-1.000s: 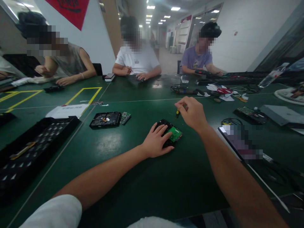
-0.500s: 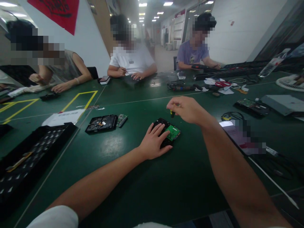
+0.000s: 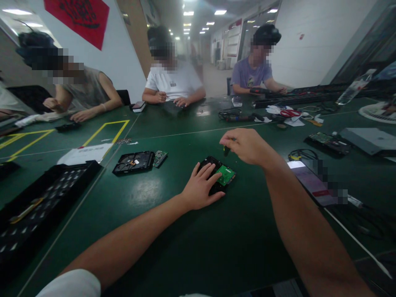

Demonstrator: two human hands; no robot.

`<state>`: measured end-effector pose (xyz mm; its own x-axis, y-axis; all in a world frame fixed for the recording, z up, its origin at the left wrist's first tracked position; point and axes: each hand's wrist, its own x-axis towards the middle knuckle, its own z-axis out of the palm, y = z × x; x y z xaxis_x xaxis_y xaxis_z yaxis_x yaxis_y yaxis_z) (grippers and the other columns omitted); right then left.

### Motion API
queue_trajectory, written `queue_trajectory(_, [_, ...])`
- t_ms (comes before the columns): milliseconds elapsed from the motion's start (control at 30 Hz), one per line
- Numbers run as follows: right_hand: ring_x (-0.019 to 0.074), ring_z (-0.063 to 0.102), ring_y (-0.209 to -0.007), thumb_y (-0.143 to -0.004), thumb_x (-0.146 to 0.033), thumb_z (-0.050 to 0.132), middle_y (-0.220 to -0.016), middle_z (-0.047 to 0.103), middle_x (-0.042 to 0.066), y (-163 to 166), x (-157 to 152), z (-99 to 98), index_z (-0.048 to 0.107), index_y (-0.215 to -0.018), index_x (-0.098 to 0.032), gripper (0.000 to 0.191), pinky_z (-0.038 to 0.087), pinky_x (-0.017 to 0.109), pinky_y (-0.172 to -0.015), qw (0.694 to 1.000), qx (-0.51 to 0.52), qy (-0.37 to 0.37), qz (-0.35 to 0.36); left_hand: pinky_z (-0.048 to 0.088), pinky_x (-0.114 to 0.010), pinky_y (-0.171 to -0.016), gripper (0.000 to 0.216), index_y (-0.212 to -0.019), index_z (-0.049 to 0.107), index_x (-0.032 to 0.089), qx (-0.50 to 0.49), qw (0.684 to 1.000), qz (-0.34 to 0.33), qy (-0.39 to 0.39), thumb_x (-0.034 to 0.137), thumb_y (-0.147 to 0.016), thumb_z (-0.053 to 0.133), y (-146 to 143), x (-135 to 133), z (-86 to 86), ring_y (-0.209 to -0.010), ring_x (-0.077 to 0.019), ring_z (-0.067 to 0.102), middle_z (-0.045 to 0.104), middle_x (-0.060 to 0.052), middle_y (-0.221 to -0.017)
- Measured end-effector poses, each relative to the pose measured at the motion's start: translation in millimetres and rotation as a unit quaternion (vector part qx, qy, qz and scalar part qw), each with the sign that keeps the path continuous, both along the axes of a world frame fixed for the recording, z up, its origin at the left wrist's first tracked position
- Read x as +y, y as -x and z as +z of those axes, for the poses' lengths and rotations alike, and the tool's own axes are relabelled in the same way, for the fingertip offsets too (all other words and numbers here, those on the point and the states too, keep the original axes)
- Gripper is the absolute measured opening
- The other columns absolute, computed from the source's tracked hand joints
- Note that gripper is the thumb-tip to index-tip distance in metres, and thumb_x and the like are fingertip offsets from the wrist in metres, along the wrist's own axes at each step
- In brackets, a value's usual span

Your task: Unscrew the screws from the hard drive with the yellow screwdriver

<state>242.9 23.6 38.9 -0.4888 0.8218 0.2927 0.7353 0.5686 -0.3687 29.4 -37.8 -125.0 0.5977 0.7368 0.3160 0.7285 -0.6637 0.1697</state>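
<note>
A black hard drive (image 3: pixel 221 174) with a green circuit board on top lies on the green table (image 3: pixel 185 231). My left hand (image 3: pixel 199 187) rests flat on its near left part, fingers spread. Just above the drive's far edge, my right hand (image 3: pixel 246 145) is closed round a small screwdriver (image 3: pixel 227 149) with a dark and yellow handle, its tip pointing down at the drive.
A second opened drive (image 3: pixel 133 161) with a loose green board (image 3: pixel 161 156) lies to the left. A black tray (image 3: pixel 34 206) sits at the near left, a phone (image 3: pixel 312 183) to the right. Three other people sit at the table's far side amid cables and tools.
My right hand with the screwdriver has shifted slightly left and then hovered over the drive. The left hand has stayed on the drive; the view swayed a little.
</note>
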Motion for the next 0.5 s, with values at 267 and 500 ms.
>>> queue_trajectory(267, [0.0160,0.075,-0.068,-0.096,-0.017,0.060,-0.084,0.080,0.003,-0.3,-1.2,0.8,0.076,-0.102,-0.018,0.017,0.051,0.026,-0.070,0.996,0.039,0.067,-0.045,0.014,-0.067,-0.132,0.073,-0.154,0.056,0.024,-0.004,1.000,-0.002,0.002,0.072,-0.099,0.055,-0.4,0.6,-0.4,-0.159,-0.0381,0.035,0.045,-0.017,-0.167])
queue_trajectory(500, [0.0159,0.075,-0.067,-0.098,-0.020,0.063,-0.082,0.080,0.002,-4.4,-0.5,2.2,0.075,-0.106,-0.019,0.015,0.054,0.025,-0.067,0.991,0.074,0.110,-0.007,0.014,-0.068,-0.131,0.073,-0.154,0.055,0.024,-0.007,1.000,-0.004,0.000,0.070,-0.098,0.058,0.1,0.6,-0.7,-0.159,-0.0393,0.035,0.043,-0.016,-0.168])
